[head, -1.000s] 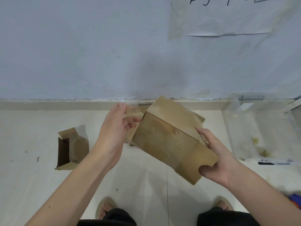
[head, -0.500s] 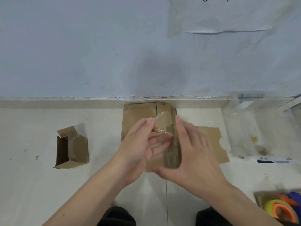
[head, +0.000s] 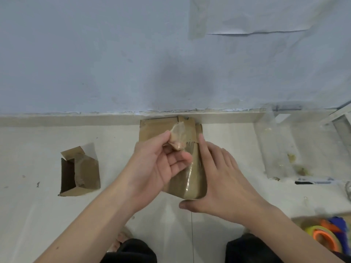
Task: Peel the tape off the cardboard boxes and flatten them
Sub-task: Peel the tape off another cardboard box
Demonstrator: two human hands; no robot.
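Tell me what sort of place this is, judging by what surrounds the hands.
Probably a bare indoor room corner used as a makeshift work spot. A pale tiled floor meets a scuffed grey-blue painted wall, brown cardboard boxes lie on the floor, and a roll of tape with an orange core sits nearby.

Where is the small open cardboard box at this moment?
In the head view the open cardboard box stands on the floor at the left, apart from the left hand and near the wall's base.
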